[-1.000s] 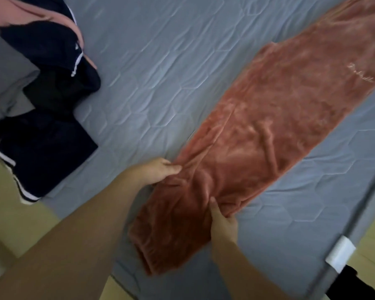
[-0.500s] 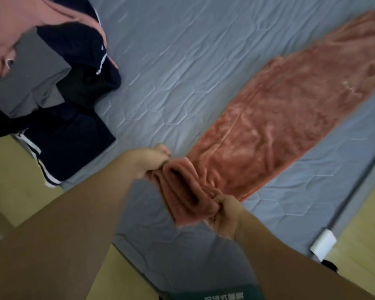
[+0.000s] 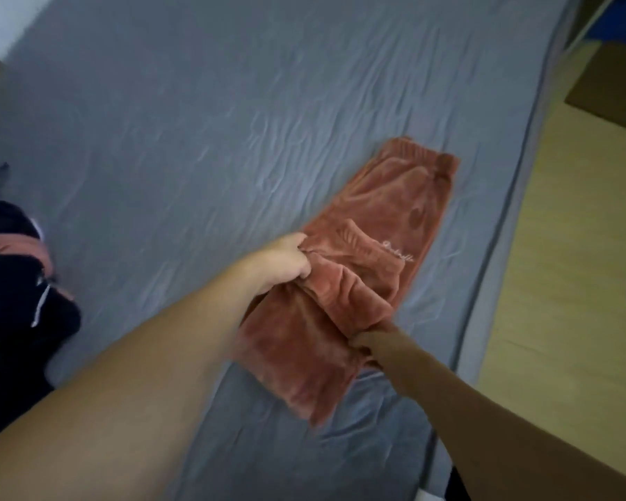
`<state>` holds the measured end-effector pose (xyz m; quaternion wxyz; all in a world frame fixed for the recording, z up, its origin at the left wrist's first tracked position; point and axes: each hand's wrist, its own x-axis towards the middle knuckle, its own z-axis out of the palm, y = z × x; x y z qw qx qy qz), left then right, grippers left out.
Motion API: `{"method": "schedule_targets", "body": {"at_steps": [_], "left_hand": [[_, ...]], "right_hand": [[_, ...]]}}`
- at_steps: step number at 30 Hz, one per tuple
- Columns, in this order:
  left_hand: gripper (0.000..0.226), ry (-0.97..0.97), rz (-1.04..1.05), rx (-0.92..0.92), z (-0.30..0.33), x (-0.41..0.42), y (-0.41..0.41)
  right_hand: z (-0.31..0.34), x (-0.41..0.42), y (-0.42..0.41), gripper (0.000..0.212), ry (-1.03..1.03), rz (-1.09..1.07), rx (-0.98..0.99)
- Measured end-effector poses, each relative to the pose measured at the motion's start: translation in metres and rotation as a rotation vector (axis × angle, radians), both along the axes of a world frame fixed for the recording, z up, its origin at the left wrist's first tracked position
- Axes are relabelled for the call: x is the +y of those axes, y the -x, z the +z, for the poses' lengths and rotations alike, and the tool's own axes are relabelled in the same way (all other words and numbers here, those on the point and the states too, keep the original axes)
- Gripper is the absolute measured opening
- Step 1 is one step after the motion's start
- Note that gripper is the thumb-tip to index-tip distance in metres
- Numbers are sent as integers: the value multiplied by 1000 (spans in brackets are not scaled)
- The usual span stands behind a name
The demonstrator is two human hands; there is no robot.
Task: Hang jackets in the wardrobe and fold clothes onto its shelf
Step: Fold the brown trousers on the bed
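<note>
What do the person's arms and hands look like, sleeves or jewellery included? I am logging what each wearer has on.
Both forearms are bare as far as the frame shows; no sleeve or cuff reaches into view. The left hand shows no ring, watch or glove. The right hand is mostly tucked into fabric, so its fingers cannot be checked; its wrist is bare.

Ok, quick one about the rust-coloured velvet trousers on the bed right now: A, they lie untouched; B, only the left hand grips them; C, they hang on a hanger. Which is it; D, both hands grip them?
D: the left hand and the right hand each hold a bunched fold of the velvet trousers, which lie partly folded on the grey bed sheet.
</note>
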<state>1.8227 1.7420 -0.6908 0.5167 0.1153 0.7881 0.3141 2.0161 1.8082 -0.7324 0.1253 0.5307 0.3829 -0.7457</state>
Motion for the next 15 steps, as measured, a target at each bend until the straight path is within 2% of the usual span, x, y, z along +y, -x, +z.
{"method": "schedule_targets", "body": {"at_steps": [3, 6, 10, 11, 13, 14, 15], "left_hand": [[37, -17, -97, 11, -16, 73, 12], [23, -52, -80, -27, -25, 141, 35], [56, -45, -140, -98, -40, 208, 59], [65, 2, -187, -40, -50, 218, 63], [87, 203, -311, 266, -71, 230, 65], [98, 256, -328, 405, -80, 233, 62], [106, 226, -311, 460, -88, 234, 57]], "right_hand": [[-13, 62, 9, 13, -8, -143, 144], [-32, 114, 23, 19, 8, -292, 231], [-61, 171, 36, 32, -72, -371, 307], [-68, 184, 40, 41, -106, -363, 300], [-78, 207, 51, 72, -195, -344, 222], [-81, 219, 57, 85, -230, -357, 186], [-84, 230, 63, 88, -260, -381, 200]]}}
